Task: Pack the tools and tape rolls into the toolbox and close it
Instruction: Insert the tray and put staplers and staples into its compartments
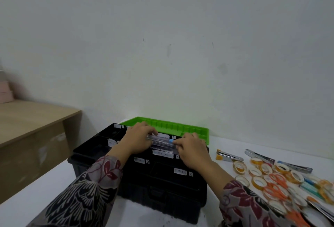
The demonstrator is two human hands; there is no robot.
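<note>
Plainly, white table [45, 187] abuts pale wall [162, 46] — toolbox [162, 187] open.

Toolbox [162, 190] black; labels [180, 171] white. Lid [171, 127] at its 12 o'clock bright green. Pens [161, 142] clear, one blue-tipped. At 3 o'clock: tape rolls [258, 181] orange-yellow, scissors [276, 188] orange. Sleeves [86, 187] dark, red leaf print. Table [54, 181] white; desk [27, 118] at 9 o'clock tan.

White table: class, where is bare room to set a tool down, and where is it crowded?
Bare: the table left of the black toolbox, toward the wooden desk. Crowded: right of the toolbox, with tape rolls, orange scissors and staplers.
</note>
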